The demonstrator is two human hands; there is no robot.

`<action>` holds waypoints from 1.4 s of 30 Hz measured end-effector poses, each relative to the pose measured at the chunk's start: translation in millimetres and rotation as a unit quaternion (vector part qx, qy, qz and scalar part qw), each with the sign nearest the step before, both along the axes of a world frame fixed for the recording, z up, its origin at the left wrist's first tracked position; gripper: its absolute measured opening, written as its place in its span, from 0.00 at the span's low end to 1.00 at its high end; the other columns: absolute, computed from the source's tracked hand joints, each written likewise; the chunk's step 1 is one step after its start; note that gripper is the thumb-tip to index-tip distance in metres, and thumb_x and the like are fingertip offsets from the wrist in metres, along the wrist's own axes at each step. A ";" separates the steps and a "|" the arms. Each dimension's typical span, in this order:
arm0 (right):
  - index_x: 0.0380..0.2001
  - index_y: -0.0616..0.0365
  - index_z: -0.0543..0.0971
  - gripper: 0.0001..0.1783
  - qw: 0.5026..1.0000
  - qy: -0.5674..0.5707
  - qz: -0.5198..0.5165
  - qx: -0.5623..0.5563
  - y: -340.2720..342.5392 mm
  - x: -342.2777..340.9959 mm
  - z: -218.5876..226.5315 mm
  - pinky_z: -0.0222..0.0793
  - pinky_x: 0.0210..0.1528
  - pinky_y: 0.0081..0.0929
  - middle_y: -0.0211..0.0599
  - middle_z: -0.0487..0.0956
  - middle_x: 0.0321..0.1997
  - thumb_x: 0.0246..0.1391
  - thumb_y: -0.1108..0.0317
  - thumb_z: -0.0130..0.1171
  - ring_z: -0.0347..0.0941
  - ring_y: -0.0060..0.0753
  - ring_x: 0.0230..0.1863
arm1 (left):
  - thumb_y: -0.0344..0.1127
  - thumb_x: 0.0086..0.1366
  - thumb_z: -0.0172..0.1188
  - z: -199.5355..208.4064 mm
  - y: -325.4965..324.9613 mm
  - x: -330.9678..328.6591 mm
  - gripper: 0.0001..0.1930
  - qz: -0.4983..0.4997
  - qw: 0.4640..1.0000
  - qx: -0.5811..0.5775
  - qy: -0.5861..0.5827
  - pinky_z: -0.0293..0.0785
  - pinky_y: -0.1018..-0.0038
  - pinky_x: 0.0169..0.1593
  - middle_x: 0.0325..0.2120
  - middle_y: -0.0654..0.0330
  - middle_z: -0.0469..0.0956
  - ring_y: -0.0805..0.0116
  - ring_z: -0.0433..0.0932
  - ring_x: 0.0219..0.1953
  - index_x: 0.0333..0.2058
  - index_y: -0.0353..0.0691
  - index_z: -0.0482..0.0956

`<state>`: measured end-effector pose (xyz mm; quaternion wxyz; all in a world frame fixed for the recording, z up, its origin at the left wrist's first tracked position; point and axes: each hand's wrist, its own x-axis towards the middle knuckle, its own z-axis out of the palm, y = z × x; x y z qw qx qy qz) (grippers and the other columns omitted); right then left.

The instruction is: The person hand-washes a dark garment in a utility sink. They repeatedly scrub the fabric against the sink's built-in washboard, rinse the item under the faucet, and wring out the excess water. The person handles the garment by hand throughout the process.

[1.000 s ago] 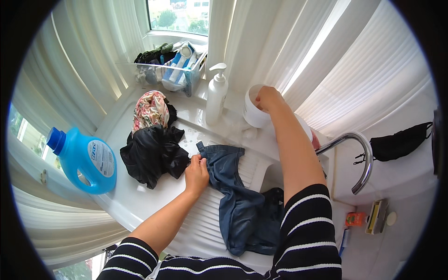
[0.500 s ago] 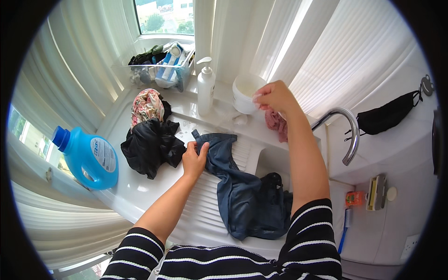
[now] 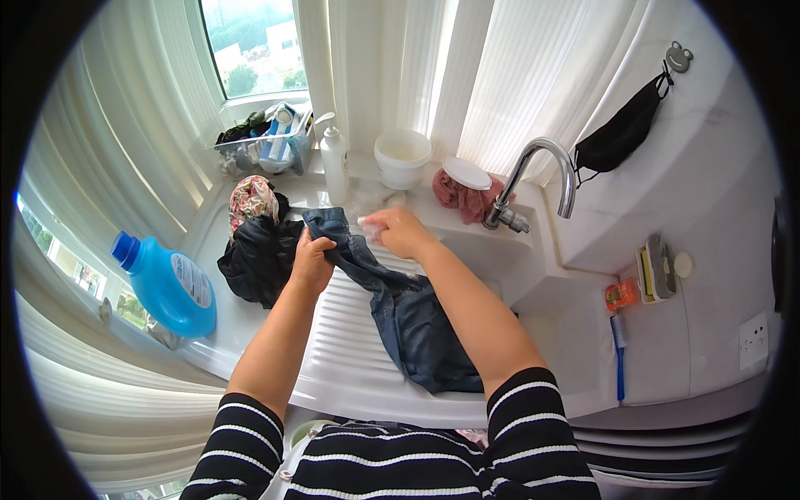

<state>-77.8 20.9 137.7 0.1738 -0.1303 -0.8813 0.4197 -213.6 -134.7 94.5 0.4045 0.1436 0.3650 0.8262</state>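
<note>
- The left hand (image 3: 312,260) pinches the top edge of the jeans (image 3: 408,317), which lie spread on the ribbed washboard (image 3: 333,350).
- The right hand (image 3: 400,232) is cupped closed above the denim; what it holds I cannot tell.
- Washing looks barely started: dark clothes (image 3: 260,258) wait beside the jeans, and the blue detergent bottle (image 3: 167,283) is capped.

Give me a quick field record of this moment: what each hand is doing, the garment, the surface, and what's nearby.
left hand: grips the upper edge of the blue denim garment
right hand: closed on something white and foamy at the garment's top; what it is cannot be told
garment: spread along the ribbed white washboard
left of washboard: dark clothes pile, blue detergent bottle
behind: pump bottle, white tub, chrome tap
right wall: black face mask
</note>
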 end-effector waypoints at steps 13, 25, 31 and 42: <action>0.56 0.59 0.75 0.21 0.997 0.013 -0.059 -0.052 -70.2 140.9 -60.2 0.70 0.57 0.34 0.49 0.79 0.51 0.59 0.70 0.56 0.75 0.47 0.56 | 0.13 0.48 0.45 49.8 5.5 -13.5 0.27 -0.032 0.997 0.047 0.047 0.73 0.62 0.54 0.42 0.53 0.78 0.56 0.78 0.44 0.49 0.37 0.70; 0.60 0.57 0.71 0.31 0.980 -0.099 -0.170 -0.010 -81.7 203.5 -106.6 0.55 0.69 0.37 0.53 0.64 0.68 0.55 0.56 0.62 0.58 0.53 0.69 | 0.47 0.54 0.69 -27.3 -29.2 80.6 0.25 -0.264 0.704 -0.078 0.654 0.50 0.42 0.66 0.57 0.48 0.71 0.43 0.61 0.65 0.48 0.42 0.76; 0.61 0.67 0.66 0.41 0.917 -0.122 -0.269 -0.268 -78.0 157.6 -137.5 0.61 0.62 0.31 0.53 0.72 0.59 0.54 0.47 0.64 0.68 0.44 0.61 | 0.50 0.60 0.63 -52.6 -9.7 96.5 0.26 -0.062 0.497 -0.274 0.821 0.62 0.53 0.59 0.56 0.54 0.70 0.51 0.64 0.61 0.55 0.49 0.75; 0.31 0.65 0.77 0.17 0.947 0.078 -0.312 -0.021 -29.4 72.0 -47.5 0.70 0.42 0.31 0.46 0.78 0.37 0.45 0.63 0.71 0.75 0.41 0.38 | 0.26 0.55 0.57 -25.7 6.9 19.9 0.08 0.166 0.592 -0.172 0.770 0.69 0.61 0.44 0.35 0.58 0.75 0.53 0.73 0.41 0.34 0.42 0.79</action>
